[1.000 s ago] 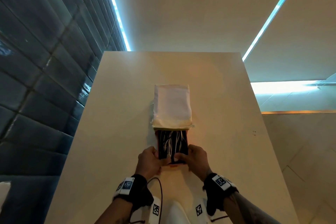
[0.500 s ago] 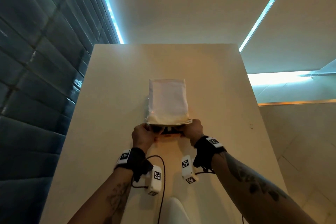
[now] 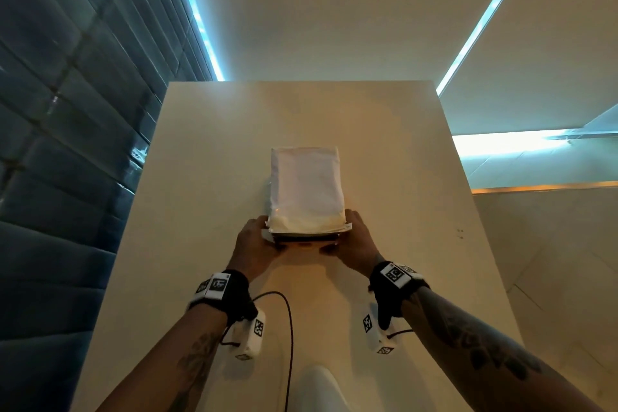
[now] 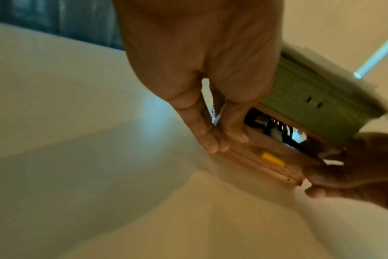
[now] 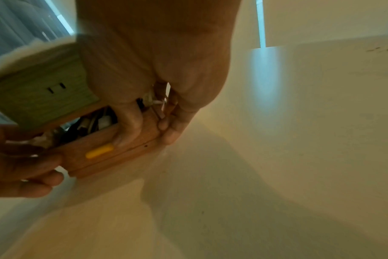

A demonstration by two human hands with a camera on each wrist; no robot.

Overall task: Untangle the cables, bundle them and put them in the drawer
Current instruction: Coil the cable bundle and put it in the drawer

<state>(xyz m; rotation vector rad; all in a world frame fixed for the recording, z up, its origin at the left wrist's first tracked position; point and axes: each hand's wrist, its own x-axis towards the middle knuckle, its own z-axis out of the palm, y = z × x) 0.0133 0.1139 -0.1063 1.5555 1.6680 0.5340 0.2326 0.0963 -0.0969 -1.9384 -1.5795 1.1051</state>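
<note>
A small wooden box (image 3: 306, 191) with a white cloth over its top stands mid-table. Its drawer (image 3: 304, 244) sticks out only a little at the near end. My left hand (image 3: 257, 241) grips the drawer's left front corner and my right hand (image 3: 354, 241) grips the right one. In the left wrist view the thumb lies on the top edge of the drawer (image 4: 250, 150), and black and white cables (image 4: 277, 129) show through the gap. The right wrist view shows the drawer (image 5: 126, 154), its yellow tab (image 5: 99, 150) and the cables (image 5: 93, 122) inside.
The cream table (image 3: 200, 177) stretches far ahead, its right edge dropping to a tiled floor (image 3: 551, 244). A dark padded wall (image 3: 67, 144) runs along the left. A black cord (image 3: 287, 328) from the wrist cameras hangs between my forearms.
The drawer, half open with cables showing a second ago, has slid into the box with both hands on it. Only a narrow gap is left.
</note>
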